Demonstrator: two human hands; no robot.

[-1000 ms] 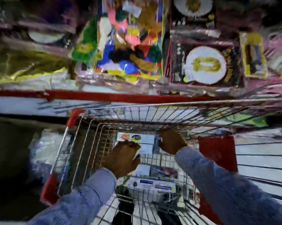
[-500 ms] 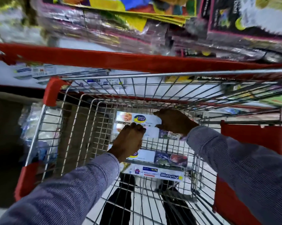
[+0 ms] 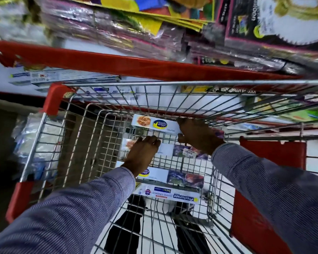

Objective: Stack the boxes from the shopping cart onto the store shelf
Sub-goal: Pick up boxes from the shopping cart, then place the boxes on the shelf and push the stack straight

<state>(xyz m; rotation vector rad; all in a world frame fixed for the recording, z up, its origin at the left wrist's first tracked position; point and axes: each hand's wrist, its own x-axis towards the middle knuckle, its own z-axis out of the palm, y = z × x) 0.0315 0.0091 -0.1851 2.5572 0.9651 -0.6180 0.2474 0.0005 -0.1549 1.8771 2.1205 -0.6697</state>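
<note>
Grabbing long white wrap box (image 3: 154, 124) mid-frame: right hand (image 3: 197, 137) clamps its end, left hand (image 3: 143, 153) loosely curled, empty; best support both ends.

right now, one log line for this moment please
stage: picking from cart | right hand: gripping top box end | left hand: on box below | shelf: not yet reached

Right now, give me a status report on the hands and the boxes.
Right hand grip on top box end. Left hand on its near edge, grip unclear. More boxes in cart. Path to shelf open.
</note>
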